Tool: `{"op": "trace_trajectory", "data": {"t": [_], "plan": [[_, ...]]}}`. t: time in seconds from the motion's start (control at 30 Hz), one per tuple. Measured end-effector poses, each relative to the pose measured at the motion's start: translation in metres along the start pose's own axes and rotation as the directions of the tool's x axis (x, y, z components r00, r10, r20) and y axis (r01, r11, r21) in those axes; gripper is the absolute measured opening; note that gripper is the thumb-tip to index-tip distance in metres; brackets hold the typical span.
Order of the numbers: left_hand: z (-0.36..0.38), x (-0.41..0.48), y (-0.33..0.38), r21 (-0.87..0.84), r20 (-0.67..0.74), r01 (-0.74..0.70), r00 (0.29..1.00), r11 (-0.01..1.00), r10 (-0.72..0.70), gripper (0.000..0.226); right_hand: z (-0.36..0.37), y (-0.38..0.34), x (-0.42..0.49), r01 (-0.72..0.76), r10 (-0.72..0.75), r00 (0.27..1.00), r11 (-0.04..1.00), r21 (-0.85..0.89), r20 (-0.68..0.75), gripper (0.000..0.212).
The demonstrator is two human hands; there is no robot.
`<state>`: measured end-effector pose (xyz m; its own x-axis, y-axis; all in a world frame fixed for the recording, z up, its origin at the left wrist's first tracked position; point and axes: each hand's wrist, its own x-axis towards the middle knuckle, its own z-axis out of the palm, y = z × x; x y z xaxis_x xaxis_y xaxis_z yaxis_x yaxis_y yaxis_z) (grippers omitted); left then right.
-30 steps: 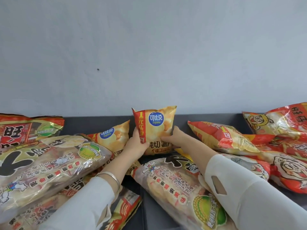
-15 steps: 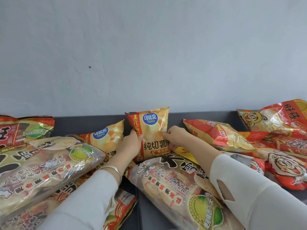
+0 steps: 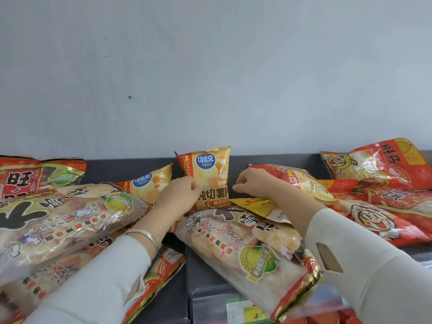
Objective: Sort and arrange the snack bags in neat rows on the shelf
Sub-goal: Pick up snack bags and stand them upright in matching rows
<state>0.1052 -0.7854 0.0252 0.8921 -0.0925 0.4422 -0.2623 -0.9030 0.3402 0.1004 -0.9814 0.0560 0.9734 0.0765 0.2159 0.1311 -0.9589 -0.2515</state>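
Now the right hand is off the small chip bag, and only the left one grips it.

Upright against the back of the dark shelf (image 3: 275,161), the yellow Copico potato chip bag (image 3: 208,174) is pinched at its left edge by the left hand (image 3: 181,194), fingers closed on the red side strip. Half a second ago the right hand (image 3: 253,184) touched the bag's right edge; it has since drawn away and sits just beside it, fingers loosely curled, holding nothing (the bag stands much as before). A second Copico bag (image 3: 149,182) leans behind the left wrist. Large rice cracker bags (image 3: 236,239) lie flat in front, and red Want Want bags (image 3: 378,167) are heaped at the right.
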Motion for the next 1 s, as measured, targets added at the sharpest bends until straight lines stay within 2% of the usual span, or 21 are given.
{"op": "trace_trajectory", "data": {"t": [0.13,0.27,0.4,0.47,0.57,0.67,0.73,0.8,0.87,0.93,1.0], "plan": [[0.005,-0.025,0.031,-0.044,0.085,-0.056,0.995,0.997,0.059,0.026,-0.008,0.011,-0.024,0.083,-0.083,0.996,0.996,-0.018,0.012,0.036],[0.010,-0.040,0.068,-0.155,0.184,-0.054,0.979,0.986,0.082,0.030,-0.021,0.017,-0.057,0.275,-0.273,0.961,0.959,-0.064,0.030,0.040],[0.014,-0.055,0.102,-0.193,0.217,-0.041,0.973,0.980,0.083,0.037,-0.029,0.034,-0.084,0.375,-0.375,0.926,0.927,-0.017,-0.038,0.033],[0.017,-0.059,0.110,-0.166,0.246,-0.031,0.967,0.986,0.072,0.041,-0.031,0.046,-0.093,0.383,-0.382,0.923,0.924,-0.006,-0.044,0.029],[0.022,-0.060,0.111,-0.173,0.271,0.004,0.962,0.985,0.044,0.044,-0.030,0.067,-0.103,0.370,-0.368,0.929,0.928,-0.045,0.038,0.022],[0.025,-0.062,0.114,-0.196,0.281,0.035,0.959,0.980,0.021,0.044,-0.023,0.087,-0.104,0.301,-0.279,0.951,0.934,-0.190,0.135,0.068],[0.029,-0.062,0.118,-0.207,0.294,0.040,0.956,0.978,0.023,0.045,-0.017,0.093,-0.102,0.265,-0.248,0.964,0.935,-0.237,0.099,0.078],[0.032,-0.062,0.121,-0.219,0.306,0.036,0.951,0.975,0.034,0.047,-0.009,0.092,-0.100,0.259,-0.259,0.965,0.917,-0.303,0.039,0.075],[0.033,-0.061,0.122,-0.248,0.318,0.050,0.948,0.967,0.032,0.050,-0.001,0.089,-0.099,0.238,-0.265,0.963,0.912,-0.333,-0.038,0.063],[0.032,-0.059,0.121,-0.309,0.323,0.090,0.946,0.947,0.015,0.054,0.001,0.087,-0.098,0.210,-0.260,0.956,0.930,-0.300,-0.135,0.050],[0.029,-0.056,0.118,-0.397,0.326,0.151,0.945,0.905,-0.015,0.058,0.000,0.084,-0.099,0.200,-0.249,0.945,0.953,-0.227,-0.212,0.046]]}}
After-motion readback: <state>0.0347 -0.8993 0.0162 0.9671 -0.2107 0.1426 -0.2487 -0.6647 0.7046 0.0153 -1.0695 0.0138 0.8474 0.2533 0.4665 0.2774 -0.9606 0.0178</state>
